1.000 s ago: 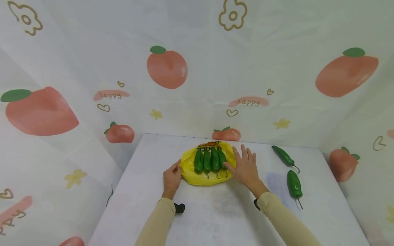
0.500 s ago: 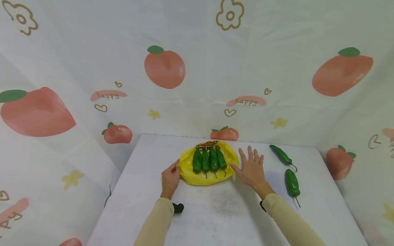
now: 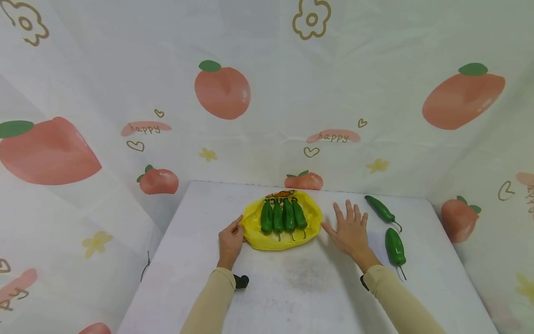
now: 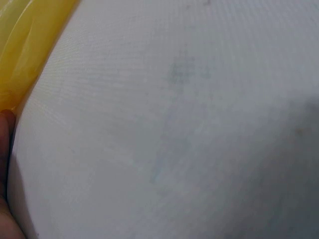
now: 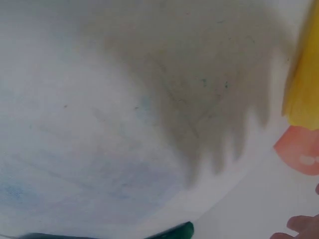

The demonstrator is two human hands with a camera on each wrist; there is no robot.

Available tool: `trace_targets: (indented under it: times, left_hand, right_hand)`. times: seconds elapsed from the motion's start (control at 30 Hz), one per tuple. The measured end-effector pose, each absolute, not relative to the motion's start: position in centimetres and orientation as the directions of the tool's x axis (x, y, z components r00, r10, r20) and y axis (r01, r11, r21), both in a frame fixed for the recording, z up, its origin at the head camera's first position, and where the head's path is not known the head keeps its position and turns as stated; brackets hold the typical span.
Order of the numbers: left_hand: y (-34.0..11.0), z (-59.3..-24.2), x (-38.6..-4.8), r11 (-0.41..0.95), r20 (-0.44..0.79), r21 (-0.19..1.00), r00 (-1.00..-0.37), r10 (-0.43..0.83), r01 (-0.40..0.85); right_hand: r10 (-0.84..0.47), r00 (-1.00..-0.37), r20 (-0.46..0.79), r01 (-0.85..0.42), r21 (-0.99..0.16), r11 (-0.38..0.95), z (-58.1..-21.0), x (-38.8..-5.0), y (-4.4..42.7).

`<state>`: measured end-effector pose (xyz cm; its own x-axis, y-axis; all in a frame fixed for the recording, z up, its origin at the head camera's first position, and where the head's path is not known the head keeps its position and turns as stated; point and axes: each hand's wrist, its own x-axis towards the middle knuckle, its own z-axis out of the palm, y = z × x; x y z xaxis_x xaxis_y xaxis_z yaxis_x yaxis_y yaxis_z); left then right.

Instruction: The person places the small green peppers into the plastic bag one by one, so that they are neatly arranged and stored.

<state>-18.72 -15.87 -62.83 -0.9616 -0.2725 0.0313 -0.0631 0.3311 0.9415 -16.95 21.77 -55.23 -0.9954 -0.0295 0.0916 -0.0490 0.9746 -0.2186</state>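
Observation:
A yellow plastic bag (image 3: 267, 243) with dark lettering lies spread near the back of the table. Several green peppers (image 3: 278, 220) sit side by side on it, stems toward the person. At its left edge the left hand (image 3: 231, 241) pinches the plastic between thumb and fingers; the left wrist view shows a corner of the bag (image 4: 25, 45) by the fingers. To the bag's right, the right hand (image 3: 351, 234) is spread above the table and holds nothing. Two loose green peppers lie farther right, one behind (image 3: 379, 208) and one nearer (image 3: 395, 247).
The white table (image 3: 292, 297) meets a printed cloth backdrop (image 3: 267, 153) behind and at both sides. A dark strap piece (image 3: 241, 281) shows at the left wrist. A thin dark cord (image 3: 146, 266) hangs by the table's left edge.
The right hand has moved right, away from the bag's right edge and toward the loose peppers, fingers spread. The left hand stays at the bag's left edge.

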Motion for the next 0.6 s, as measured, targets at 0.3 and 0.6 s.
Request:
trace_targets:
  times: [0.3, 0.6]
  left_hand:
    - [-15.8, -62.2, -18.5, 0.349, 0.037, 0.935, -0.959, -0.28, -0.066]
    - [-15.9, -62.6, -18.6, 0.338, 0.081, 0.941, -0.962, -0.262, -0.013]
  right_hand:
    - [-0.002, -0.997, 0.077, -0.019, -0.216, 0.976, -55.0, -16.3, 23.0]
    - [0.047, -0.995, 0.093, 0.024, -0.238, 0.971, -55.6, -15.8, 24.6]
